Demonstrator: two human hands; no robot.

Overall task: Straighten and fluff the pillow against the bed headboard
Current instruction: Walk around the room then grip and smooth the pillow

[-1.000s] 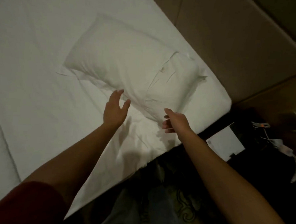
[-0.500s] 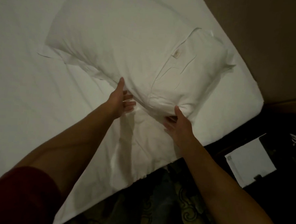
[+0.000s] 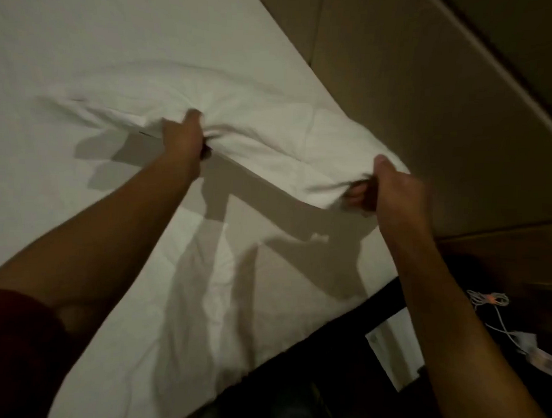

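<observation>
Pillow (image 3: 256,134) edge sits bunched in our grip at mid-frame, raised off the white sheet (image 3: 76,214) and casting shadows below. Our left hand (image 3: 184,137) clenches its near edge at centre; our right hand (image 3: 394,189) has fingers curled tight around its right corner. Beyond, upper right, stands the brown headboard (image 3: 417,104).

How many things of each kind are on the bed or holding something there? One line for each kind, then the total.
Pillow: 1
White bed sheet: 1
Hands gripping the pillow: 2, left hand and right hand
Total: 4
</observation>
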